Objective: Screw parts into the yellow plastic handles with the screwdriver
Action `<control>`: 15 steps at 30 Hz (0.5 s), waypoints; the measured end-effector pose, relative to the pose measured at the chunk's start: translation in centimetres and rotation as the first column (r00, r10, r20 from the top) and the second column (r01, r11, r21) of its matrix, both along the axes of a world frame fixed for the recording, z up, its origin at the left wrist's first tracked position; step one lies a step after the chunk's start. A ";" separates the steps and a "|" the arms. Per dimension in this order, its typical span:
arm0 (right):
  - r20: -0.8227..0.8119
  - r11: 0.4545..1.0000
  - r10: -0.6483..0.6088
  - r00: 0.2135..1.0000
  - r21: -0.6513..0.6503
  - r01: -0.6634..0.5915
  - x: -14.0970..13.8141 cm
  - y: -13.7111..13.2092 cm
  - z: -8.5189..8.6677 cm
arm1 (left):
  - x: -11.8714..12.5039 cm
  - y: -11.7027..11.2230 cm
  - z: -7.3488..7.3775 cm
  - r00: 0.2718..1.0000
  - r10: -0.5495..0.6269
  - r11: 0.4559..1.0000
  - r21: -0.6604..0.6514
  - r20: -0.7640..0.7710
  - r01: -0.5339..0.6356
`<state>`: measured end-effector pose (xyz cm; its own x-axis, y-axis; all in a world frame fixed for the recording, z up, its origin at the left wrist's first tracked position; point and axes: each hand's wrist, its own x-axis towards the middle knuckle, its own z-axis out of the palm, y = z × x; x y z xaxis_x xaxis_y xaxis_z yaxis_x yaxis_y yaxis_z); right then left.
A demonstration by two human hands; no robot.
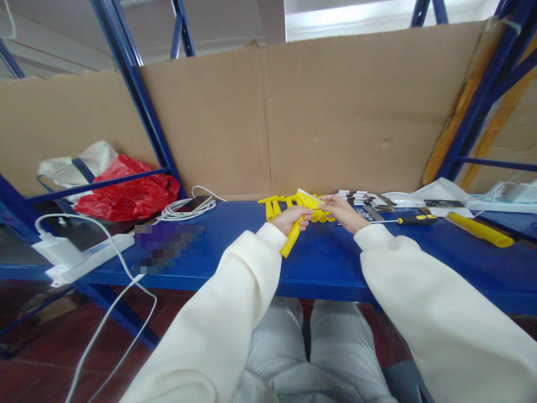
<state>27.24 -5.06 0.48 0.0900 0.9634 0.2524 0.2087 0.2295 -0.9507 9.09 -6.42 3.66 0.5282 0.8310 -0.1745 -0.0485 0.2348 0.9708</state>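
My left hand (290,218) is closed round the handle of a yellow plastic scraper (298,221), held tilted above the blue shelf (235,246). My right hand (342,212) pinches the scraper's head, where a thin pale blade (309,194) shows at the top edge. Just behind the hands lie several more yellow scrapers (274,202) in a row. To the right of them sits a small stack of dark blades (354,197).
A black-and-yellow screwdriver (413,220) and a long yellow tool (480,229) lie at the right. White cables (184,210), a power strip (90,254), a red bag (130,193) and a white bag (71,168) sit at the left. Cardboard (319,112) walls the back.
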 end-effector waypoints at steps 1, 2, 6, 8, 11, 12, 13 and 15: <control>-0.007 1.000 -0.005 1.000 -0.005 0.005 -0.2 -0.2 0.1 | 0.0 0.0 0.0 1.000 0.005 1.000 0.001 0.007 -0.005; -0.012 1.000 -0.011 1.000 -0.012 0.011 -0.3 -0.3 0.1 | 0.0 0.0 0.1 1.000 0.011 1.000 0.001 0.017 -0.011; -0.020 0.998 -0.063 0.998 0.001 0.063 0.0 -0.6 0.9 | -0.1 -0.2 0.3 0.998 0.043 0.999 0.006 0.034 -0.043; -0.001 0.988 -0.151 0.989 0.017 0.151 1.2 -0.5 1.6 | -0.1 -0.1 0.4 0.997 0.070 0.998 0.004 0.027 -0.070; 0.153 0.897 -0.442 0.884 0.061 0.438 4.5 -0.6 2.7 | -0.2 0.0 0.2 0.995 0.095 0.995 -0.010 0.030 -0.095; 0.245 0.845 -0.532 0.811 0.095 0.526 5.7 -0.8 2.9 | -0.2 0.1 0.2 0.995 0.098 0.995 -0.013 0.033 -0.098; 0.332 0.795 -0.598 0.729 0.129 0.593 7.0 -1.2 3.1 | -0.2 0.1 0.2 0.994 0.100 0.995 -0.015 0.036 -0.099; 0.486 0.688 -0.660 0.573 0.084 0.721 9.0 -2.3 3.3 | -0.2 0.0 0.2 0.994 0.102 0.995 -0.017 0.036 -0.102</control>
<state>36.25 -7.34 3.77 0.6473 0.6800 0.3444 0.6560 -0.2669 -0.7060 8.92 -6.37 3.86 0.4471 0.8783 -0.1695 -0.1090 0.2416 0.9642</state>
